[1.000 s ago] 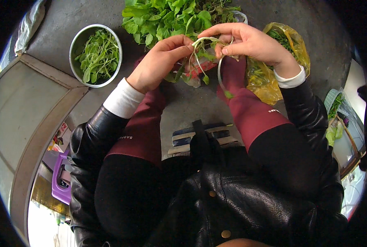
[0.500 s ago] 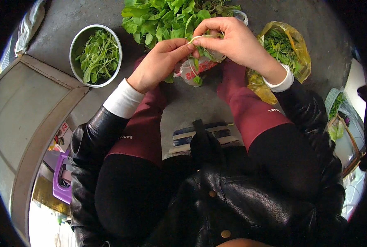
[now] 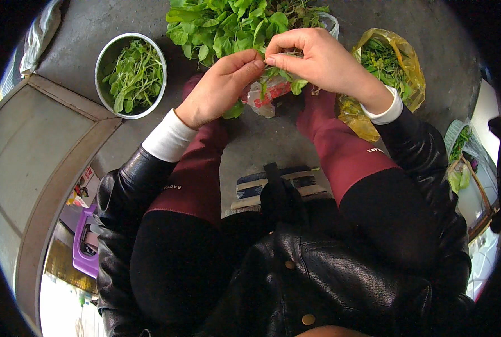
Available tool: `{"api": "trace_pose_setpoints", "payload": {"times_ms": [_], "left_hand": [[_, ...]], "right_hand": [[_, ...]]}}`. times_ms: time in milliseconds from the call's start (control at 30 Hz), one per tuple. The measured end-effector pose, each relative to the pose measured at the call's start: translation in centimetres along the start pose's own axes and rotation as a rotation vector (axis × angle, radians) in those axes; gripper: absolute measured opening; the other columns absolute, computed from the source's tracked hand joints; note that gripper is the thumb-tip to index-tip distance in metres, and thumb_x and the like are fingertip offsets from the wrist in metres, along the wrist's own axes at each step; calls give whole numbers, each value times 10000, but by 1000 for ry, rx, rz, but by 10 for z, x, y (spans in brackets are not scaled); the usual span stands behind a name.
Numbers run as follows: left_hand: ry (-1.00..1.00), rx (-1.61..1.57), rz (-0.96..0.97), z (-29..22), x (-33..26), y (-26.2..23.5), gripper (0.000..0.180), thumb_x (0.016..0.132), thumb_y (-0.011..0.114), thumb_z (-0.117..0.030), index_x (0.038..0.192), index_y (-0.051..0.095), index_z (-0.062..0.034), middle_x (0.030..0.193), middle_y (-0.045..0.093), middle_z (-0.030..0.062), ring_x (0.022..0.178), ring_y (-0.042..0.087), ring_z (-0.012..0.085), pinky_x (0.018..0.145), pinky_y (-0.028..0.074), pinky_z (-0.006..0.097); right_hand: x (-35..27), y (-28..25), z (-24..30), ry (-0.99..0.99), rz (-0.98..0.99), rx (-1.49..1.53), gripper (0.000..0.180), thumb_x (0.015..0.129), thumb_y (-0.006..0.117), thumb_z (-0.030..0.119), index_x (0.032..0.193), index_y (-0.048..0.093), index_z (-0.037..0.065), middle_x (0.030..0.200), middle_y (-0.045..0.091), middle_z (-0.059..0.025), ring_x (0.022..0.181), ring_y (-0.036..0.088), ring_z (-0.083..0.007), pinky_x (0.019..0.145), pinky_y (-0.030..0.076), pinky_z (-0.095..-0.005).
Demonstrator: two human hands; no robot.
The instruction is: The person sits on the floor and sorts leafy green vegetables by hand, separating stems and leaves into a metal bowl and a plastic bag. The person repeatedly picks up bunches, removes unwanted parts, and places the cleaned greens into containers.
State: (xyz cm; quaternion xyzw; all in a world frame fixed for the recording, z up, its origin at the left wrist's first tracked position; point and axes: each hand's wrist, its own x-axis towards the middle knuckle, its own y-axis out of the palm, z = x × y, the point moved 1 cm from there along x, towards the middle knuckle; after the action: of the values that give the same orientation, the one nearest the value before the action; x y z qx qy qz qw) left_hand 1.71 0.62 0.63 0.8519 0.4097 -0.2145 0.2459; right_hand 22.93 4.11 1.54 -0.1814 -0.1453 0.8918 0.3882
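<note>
My left hand and my right hand meet above the floor between my boots, thumbs and forefingers pinched close together. Between them is a leafy green stem, whose leaves dangle under the right fingers; the pinched part is mostly hidden. Just beyond lies a big pile of leafy greens, with roots or dark stalks at its right end. Under the hands shows a white plastic bag with red print. To the left stands a round metal bowl holding picked greens.
On the right a yellow plastic bag holds more greens. Farther right are a basket and a clear bag with vegetables. A framed panel and a purple plastic item stand at left. My maroon boots flank the floor.
My two hands have drawn slightly apart at the fingertips. The pale stem that bridged them no longer shows, and the hanging leaves have shifted right under my right hand.
</note>
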Motion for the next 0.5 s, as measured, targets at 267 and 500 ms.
{"api": "trace_pose_setpoints", "payload": {"times_ms": [267,500], "left_hand": [[306,39,-381,-9,0,-29,221,1054,500,-204,929,562,-32,775,523,-27,741,453,54,661,386,222],[26,-474,25,-1,-2,-3,363,1095,388,-284,1301,506,-9,1095,644,109,974,665,203,851,553,331]], "right_hand": [[-8,-12,-18,288,111,782,213,1012,601,246,948,686,62,724,560,81,557,419,11,474,301,-150],[-5,-6,-11,356,133,985,193,981,649,209,1050,719,43,816,647,33,651,515,-13,562,392,-162]]}}
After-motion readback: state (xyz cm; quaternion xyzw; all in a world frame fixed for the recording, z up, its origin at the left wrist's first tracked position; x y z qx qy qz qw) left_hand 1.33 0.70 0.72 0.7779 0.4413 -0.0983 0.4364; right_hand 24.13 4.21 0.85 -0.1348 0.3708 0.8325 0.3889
